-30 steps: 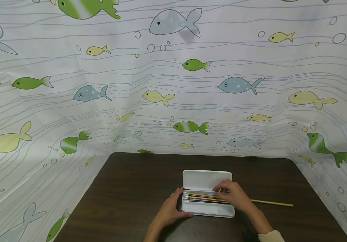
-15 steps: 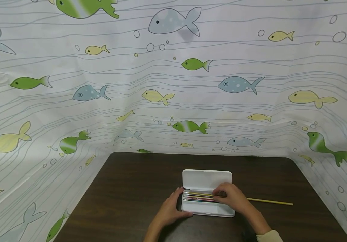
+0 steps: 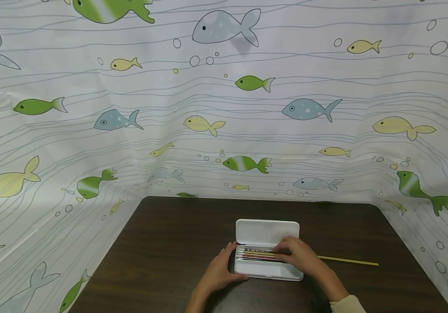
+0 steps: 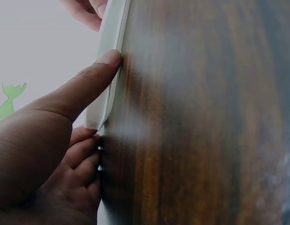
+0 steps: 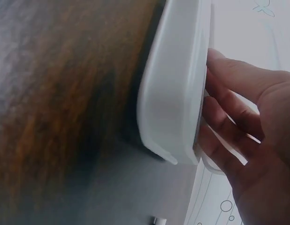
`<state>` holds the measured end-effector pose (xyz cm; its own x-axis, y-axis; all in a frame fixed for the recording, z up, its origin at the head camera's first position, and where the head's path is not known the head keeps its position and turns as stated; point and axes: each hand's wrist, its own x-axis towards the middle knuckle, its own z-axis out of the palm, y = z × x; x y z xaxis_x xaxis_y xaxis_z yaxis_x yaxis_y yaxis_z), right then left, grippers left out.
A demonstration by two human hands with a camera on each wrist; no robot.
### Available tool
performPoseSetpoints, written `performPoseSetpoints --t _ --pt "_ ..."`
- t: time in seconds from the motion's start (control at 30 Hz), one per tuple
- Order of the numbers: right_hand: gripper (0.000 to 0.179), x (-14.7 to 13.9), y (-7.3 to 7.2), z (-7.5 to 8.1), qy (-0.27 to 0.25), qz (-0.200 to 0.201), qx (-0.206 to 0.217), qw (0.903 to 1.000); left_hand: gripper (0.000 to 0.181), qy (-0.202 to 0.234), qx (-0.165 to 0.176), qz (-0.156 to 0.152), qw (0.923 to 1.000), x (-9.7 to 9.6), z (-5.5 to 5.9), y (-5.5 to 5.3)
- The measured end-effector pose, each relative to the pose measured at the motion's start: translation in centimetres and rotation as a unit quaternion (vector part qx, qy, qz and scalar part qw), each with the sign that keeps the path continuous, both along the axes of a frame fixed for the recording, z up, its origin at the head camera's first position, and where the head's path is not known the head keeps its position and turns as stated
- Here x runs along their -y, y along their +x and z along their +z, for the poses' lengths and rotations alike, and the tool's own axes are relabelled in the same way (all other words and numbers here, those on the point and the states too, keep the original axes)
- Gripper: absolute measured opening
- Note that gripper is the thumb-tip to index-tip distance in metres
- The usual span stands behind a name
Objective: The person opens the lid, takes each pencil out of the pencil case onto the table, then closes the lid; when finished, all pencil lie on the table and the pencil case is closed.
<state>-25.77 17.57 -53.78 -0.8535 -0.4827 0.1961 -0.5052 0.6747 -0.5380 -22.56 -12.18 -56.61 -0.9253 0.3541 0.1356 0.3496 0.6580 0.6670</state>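
Note:
A white pencil case (image 3: 263,271) lies on the dark table with its lid (image 3: 264,232) standing up at the back. Several pencils (image 3: 257,255) with different coloured barrels lie side by side inside. My left hand (image 3: 217,271) holds the case's left end, thumb along the front edge and fingers round the short side; the left wrist view shows this thumb (image 4: 95,77) against the wall. My right hand (image 3: 300,258) reaches into the case from the right, bent fingers (image 5: 225,105) on the pencils. Its fingertips are hidden, so a pinch cannot be made out.
A long thin yellow stick (image 3: 349,261) lies on the table (image 3: 169,252), its left part hidden behind my right hand. White sheeting (image 3: 255,130) printed with fish surrounds the table at the back and sides.
My right hand has shifted slightly left over the pencils. The yellow pencil at the back of the row has moved forward, and a dark one now shows behind it. My left hand stays in place.

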Motion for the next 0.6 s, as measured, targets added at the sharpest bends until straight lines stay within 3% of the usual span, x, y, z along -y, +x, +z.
performPoseSetpoints --t 0.4,0.6 --pt "0.007 -0.1 -0.4 -0.4 -0.037 0.028 0.004 0.9989 0.097 0.002 0.001 0.000 1.0000 0.0 0.0 0.0" --pt "0.008 -0.2 -0.4 -1.1 -0.061 0.024 -0.022 0.9976 0.097 0.001 0.001 0.002 1.0000 0.0 -0.1 0.1"
